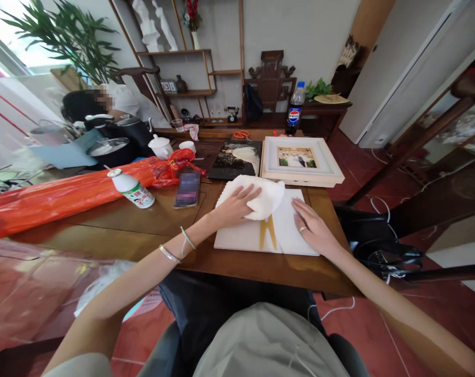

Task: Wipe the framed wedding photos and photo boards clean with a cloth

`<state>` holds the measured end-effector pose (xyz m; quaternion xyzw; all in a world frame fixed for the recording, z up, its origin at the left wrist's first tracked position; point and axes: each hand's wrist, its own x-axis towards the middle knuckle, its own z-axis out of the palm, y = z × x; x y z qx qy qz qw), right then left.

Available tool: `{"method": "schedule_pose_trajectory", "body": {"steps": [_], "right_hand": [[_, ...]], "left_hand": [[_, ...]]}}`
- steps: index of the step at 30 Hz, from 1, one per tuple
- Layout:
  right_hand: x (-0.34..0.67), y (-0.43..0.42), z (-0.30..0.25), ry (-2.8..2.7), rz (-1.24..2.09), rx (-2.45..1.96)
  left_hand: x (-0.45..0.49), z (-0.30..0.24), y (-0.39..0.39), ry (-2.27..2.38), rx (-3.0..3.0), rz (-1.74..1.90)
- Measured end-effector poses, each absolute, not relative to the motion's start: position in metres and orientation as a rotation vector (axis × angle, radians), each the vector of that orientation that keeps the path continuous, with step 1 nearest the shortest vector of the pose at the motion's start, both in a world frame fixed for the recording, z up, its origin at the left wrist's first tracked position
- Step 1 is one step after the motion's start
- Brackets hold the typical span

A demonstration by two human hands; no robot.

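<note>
A flat white board [237, 238] lies on the wooden table in front of me, with a gold A-shaped mark [267, 233] on its lower middle. My left hand [239, 203] rests with spread fingers on a white cloth [271, 193], pressing it against the upper left of the board. The cloth covers part of the board and of the gold mark. My right hand [313, 225], a ring on one finger, lies flat on the board's right side with its fingers stretched out and holds nothing.
Behind the board are a white picture frame [268, 152] and a dark photo panel [227, 162]. Left lie a phone [187, 189], a white bottle [131, 188] and a long red plastic-wrapped bundle [76, 193]. A cola bottle [295, 110] stands behind; a person sits far left.
</note>
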<state>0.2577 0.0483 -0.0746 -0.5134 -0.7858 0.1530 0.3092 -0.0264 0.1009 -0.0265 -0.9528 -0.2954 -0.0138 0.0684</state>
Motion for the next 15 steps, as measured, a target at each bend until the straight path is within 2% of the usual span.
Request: {"method": "schedule_pose_trajectory", "body": {"steps": [10, 15], "right_hand": [[0.258, 0.049, -0.074, -2.108, 0.385, -1.359], [0.257, 0.048, -0.072, -2.099, 0.389, -1.357]], "left_hand": [[-0.014, -0.03, -0.014, -0.871, -2.965, -0.135], [-0.018, -0.023, -0.013, -0.833, -3.015, -0.091]]}}
